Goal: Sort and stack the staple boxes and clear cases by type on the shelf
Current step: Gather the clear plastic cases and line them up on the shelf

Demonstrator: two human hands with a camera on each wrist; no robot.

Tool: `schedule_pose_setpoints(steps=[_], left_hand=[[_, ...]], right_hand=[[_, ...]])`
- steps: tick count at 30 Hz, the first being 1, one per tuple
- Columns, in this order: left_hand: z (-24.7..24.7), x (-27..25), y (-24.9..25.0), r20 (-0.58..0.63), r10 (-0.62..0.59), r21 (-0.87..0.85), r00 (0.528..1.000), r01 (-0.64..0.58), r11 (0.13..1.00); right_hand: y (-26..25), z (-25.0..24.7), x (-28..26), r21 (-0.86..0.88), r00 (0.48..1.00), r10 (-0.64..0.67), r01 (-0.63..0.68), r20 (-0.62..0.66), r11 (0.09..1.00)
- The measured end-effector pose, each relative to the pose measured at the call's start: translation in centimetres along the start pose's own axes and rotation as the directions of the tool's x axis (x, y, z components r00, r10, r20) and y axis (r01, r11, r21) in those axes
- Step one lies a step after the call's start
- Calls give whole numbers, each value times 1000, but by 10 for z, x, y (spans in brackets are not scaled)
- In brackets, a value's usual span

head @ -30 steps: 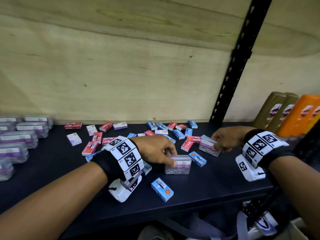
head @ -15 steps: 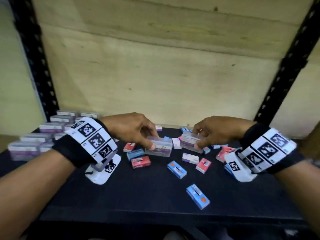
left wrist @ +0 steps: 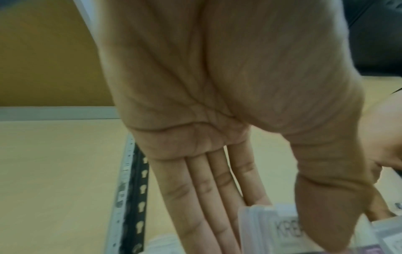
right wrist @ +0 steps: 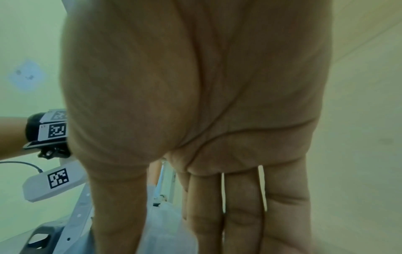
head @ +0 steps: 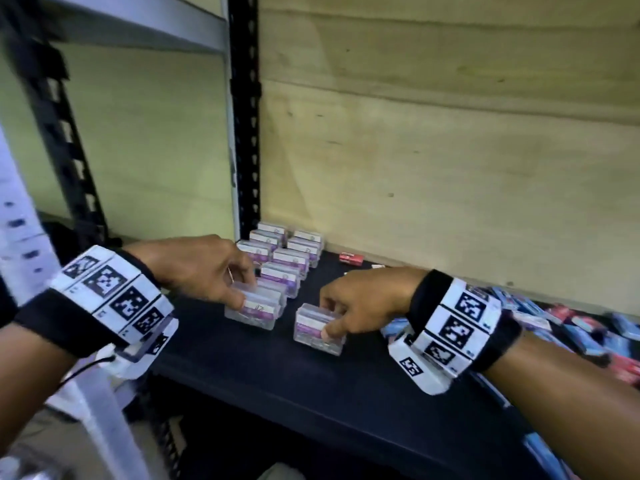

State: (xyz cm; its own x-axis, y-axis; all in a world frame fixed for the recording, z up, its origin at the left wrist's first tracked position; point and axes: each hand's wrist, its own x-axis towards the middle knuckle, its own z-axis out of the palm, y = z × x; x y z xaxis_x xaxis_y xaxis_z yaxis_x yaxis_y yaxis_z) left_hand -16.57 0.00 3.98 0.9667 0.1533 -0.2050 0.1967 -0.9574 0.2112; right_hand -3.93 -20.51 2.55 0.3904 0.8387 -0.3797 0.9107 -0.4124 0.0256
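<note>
My left hand (head: 239,292) pinches a clear case (head: 254,308) with a purple label between thumb and fingers, low over the dark shelf (head: 311,382) at the near end of the left row of clear cases (head: 287,261). In the left wrist view the same clear case (left wrist: 269,228) sits under my thumb. My right hand (head: 329,323) holds a second clear case (head: 317,327), which sits on another one just right of the rows. Small red and blue staple boxes (head: 561,317) lie scattered at the right. The right wrist view shows only my palm (right wrist: 195,103).
A black slotted upright (head: 244,133) stands behind the rows, and a plywood back wall (head: 450,168) closes the shelf. One red staple box (head: 350,258) lies alone near the wall. A grey post (head: 20,220) rises at the left edge.
Both hands lifted a clear case from among the staple boxes and carried it left to the rows of clear cases. The view swung left with them.
</note>
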Motion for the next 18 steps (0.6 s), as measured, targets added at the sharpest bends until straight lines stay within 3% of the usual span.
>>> schedule_pose_setpoints(steps=[10, 18], left_hand=[[13, -9, -44, 56, -116, 24, 992, 114, 993], [19, -6, -54, 61, -144, 70, 988, 139, 988]], right_hand=[[-44, -5, 39, -24, 996, -85, 85, 34, 996], [-44, -2, 46, 25, 993, -107, 108, -56, 994]])
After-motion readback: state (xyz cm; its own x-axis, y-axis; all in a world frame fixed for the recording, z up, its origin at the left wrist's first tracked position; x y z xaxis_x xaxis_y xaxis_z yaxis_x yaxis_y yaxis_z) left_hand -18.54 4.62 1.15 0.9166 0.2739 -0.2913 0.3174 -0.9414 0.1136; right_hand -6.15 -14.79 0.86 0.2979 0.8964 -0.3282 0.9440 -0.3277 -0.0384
